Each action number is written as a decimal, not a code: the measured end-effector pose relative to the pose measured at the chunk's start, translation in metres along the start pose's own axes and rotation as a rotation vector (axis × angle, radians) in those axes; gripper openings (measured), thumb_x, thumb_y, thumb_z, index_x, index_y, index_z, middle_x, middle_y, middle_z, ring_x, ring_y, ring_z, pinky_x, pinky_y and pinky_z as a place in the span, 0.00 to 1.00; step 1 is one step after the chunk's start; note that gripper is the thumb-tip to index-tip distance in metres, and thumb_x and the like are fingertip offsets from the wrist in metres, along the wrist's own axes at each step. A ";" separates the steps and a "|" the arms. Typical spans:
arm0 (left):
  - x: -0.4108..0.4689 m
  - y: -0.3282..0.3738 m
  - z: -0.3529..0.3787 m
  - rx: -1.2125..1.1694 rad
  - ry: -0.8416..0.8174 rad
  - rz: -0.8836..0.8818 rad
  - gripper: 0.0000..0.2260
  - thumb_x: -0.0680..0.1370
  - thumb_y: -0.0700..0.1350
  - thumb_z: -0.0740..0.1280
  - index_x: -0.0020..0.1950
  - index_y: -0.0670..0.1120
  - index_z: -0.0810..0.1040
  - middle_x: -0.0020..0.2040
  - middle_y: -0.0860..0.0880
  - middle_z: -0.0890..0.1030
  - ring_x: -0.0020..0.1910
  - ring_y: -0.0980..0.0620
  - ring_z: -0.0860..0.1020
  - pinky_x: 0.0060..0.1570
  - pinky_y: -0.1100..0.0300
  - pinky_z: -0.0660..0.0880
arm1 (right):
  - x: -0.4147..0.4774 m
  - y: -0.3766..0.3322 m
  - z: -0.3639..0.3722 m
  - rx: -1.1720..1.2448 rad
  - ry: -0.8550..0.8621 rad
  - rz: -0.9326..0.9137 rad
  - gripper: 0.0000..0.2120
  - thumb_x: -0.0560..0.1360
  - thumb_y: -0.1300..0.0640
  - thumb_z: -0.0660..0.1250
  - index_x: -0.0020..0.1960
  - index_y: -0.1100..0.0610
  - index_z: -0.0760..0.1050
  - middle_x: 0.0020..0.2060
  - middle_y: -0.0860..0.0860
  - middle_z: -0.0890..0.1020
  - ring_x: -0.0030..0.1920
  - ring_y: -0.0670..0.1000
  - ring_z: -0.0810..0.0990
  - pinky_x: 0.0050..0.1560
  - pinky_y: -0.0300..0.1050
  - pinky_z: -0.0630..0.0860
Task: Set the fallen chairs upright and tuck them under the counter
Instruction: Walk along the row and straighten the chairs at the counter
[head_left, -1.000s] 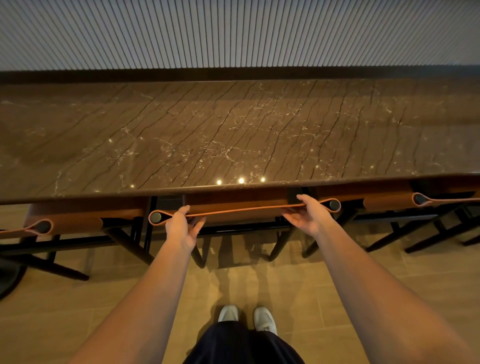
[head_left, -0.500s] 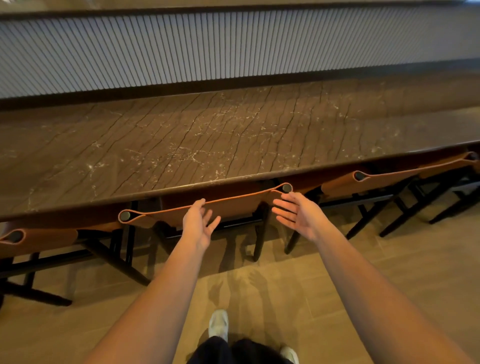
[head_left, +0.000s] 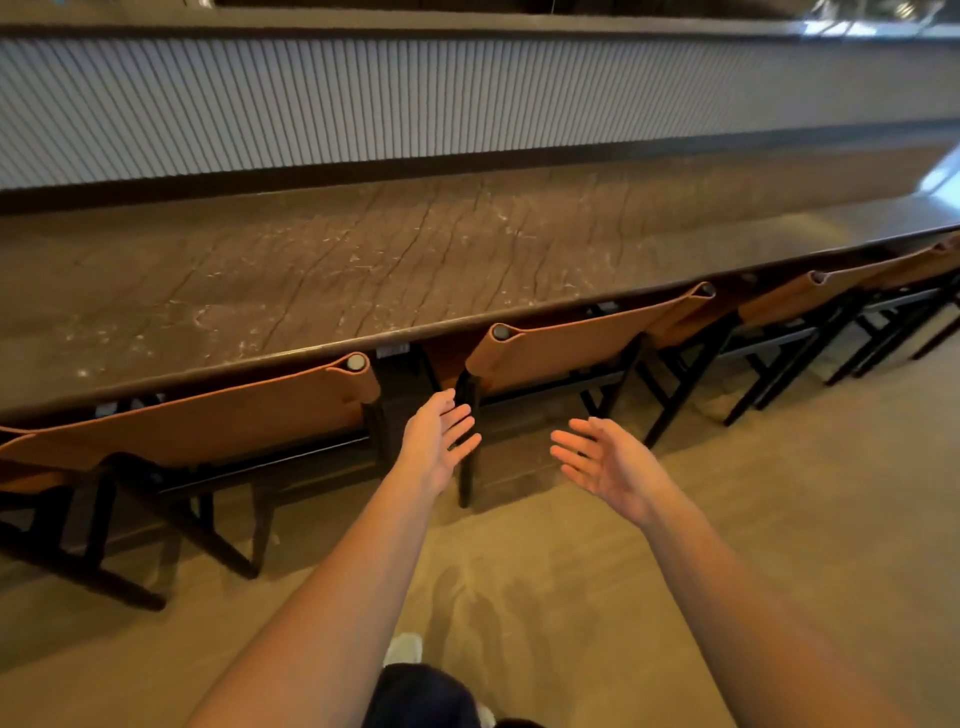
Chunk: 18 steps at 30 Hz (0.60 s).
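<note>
Nearest the camera, dark trousers (head_left: 421, 696) and a white shoe (head_left: 404, 648) show above the tan tiled floor (head_left: 779, 519). Both bare forearms reach forward. The left hand (head_left: 434, 444) is held with palm turned inward, fingers straight and slightly fanned, gripping nothing; its fingertips lie just in front of a dark chair leg. The right hand (head_left: 605, 462) is likewise empty, fingers spread and loosely extended, palm facing left. Beyond the hands stands a row of chairs, all upright with tan leather backs against the counter edge: the left chair (head_left: 208, 415), the middle chair (head_left: 571, 345) between and beyond the hands, and further chairs (head_left: 831, 291) off to the right. Above them runs the dark veined stone counter (head_left: 363, 270), backed by a pale ribbed panel (head_left: 415, 98). No writing or labels can be read anywhere.
</note>
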<state>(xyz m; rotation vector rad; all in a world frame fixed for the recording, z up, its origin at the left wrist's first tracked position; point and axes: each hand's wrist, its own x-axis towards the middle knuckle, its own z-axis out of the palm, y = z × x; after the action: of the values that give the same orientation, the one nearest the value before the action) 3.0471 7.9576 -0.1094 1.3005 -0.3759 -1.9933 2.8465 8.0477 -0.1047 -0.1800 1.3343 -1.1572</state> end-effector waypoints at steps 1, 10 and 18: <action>0.002 -0.005 0.013 0.014 -0.006 -0.001 0.21 0.80 0.47 0.63 0.72 0.42 0.67 0.67 0.41 0.74 0.66 0.43 0.72 0.57 0.49 0.73 | 0.001 -0.007 -0.009 -0.001 0.004 -0.007 0.16 0.82 0.51 0.56 0.63 0.58 0.72 0.53 0.56 0.83 0.52 0.54 0.82 0.48 0.48 0.76; 0.073 -0.016 0.117 0.071 0.039 -0.036 0.27 0.78 0.51 0.66 0.74 0.43 0.63 0.70 0.41 0.70 0.68 0.43 0.70 0.58 0.48 0.73 | 0.062 -0.091 -0.062 0.000 0.067 -0.030 0.23 0.82 0.50 0.57 0.75 0.58 0.61 0.59 0.59 0.80 0.55 0.56 0.82 0.50 0.49 0.78; 0.141 -0.015 0.186 -0.027 0.157 -0.066 0.31 0.75 0.50 0.71 0.75 0.50 0.61 0.74 0.42 0.64 0.71 0.40 0.66 0.59 0.44 0.72 | 0.140 -0.160 -0.092 0.003 0.161 0.015 0.25 0.81 0.51 0.60 0.75 0.55 0.60 0.61 0.59 0.79 0.56 0.57 0.81 0.55 0.52 0.78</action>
<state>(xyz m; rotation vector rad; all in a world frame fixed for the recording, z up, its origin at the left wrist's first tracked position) 2.8434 7.8442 -0.1296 1.4577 -0.2326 -1.9278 2.6573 7.9143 -0.1147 -0.0753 1.4727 -1.1805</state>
